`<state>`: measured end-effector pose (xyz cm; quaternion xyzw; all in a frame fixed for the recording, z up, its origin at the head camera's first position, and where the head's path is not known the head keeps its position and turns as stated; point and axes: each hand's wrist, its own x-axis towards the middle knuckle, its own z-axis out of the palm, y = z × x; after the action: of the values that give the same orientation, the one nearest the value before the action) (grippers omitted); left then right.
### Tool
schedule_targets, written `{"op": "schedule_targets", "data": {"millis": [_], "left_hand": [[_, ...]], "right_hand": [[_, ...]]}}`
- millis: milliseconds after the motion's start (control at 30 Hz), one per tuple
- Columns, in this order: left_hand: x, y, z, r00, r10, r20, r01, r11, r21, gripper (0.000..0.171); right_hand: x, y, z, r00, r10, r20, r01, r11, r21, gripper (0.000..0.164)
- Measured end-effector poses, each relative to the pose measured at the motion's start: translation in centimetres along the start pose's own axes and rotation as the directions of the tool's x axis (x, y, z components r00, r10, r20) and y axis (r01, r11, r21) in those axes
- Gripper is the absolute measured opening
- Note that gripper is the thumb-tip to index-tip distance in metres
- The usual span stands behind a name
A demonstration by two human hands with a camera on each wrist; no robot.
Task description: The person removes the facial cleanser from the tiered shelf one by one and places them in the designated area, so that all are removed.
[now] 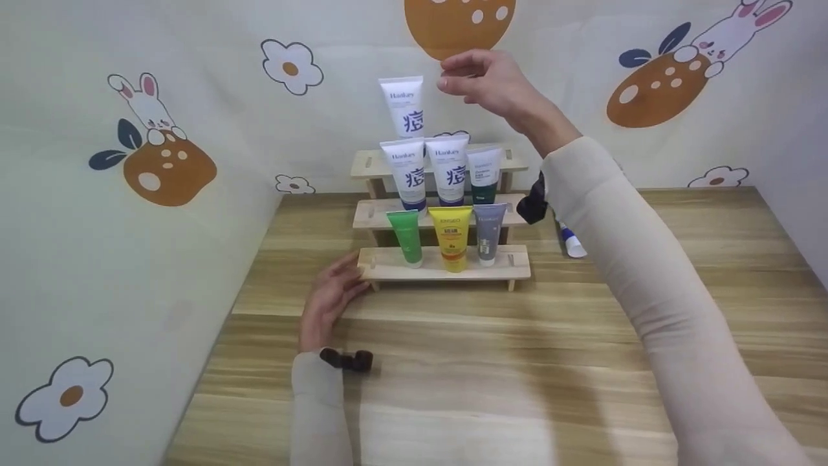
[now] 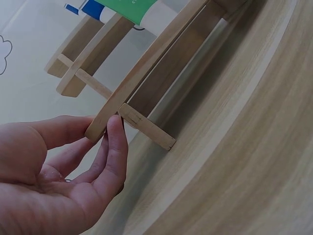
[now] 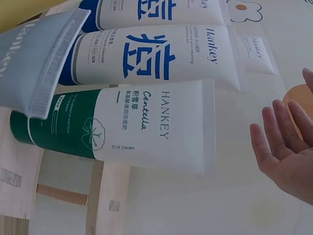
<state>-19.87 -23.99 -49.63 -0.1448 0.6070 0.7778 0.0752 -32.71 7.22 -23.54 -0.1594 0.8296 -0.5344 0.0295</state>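
Observation:
A three-tier wooden stand carries several squeeze tubes standing on their caps. My left hand pinches the left end of its lowest board between thumb and fingers. On the top tier is one white tube with blue lettering. My right hand hovers to the right of that tube's upper end, holding nothing, its fingers apart from the tube. The middle tier bears two similar white-and-blue tubes and a white-and-green tube. Along the lowest tier stand a green tube, a yellow tube and a grey-blue tube.
Right of the stand, another tube with a white end lies on the wood-grain table, partly behind my right sleeve. A cloth printed with rabbits and flowers rises behind the table and on both sides.

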Motion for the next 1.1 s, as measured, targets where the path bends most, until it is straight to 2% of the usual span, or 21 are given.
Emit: {"op": "schedule_targets", "data": {"millis": [400, 800, 1100], "left_hand": [[0.1, 0.1, 0.1, 1.0, -0.004, -0.002, 0.004, 1.0, -0.006, 0.053], [0.2, 0.2, 0.0, 1.0, -0.022, -0.002, 0.022, 1.0, -0.017, 0.053], [0.1, 0.2, 0.0, 1.0, -0.027, 0.009, 0.028, 0.999, -0.021, 0.053]], "right_hand": [[1.0, -0.3, 1.8, 0.998, 0.024, 0.053, -0.021, 0.998, -0.066, 0.047], [1.5, -0.4, 3.3, 0.998, 0.063, 0.03, -0.061, 0.997, -0.054, 0.042], [2.0, -0.6, 4.6, 0.993, 0.12, 0.005, -0.12, 0.991, -0.061, 0.042]]}}
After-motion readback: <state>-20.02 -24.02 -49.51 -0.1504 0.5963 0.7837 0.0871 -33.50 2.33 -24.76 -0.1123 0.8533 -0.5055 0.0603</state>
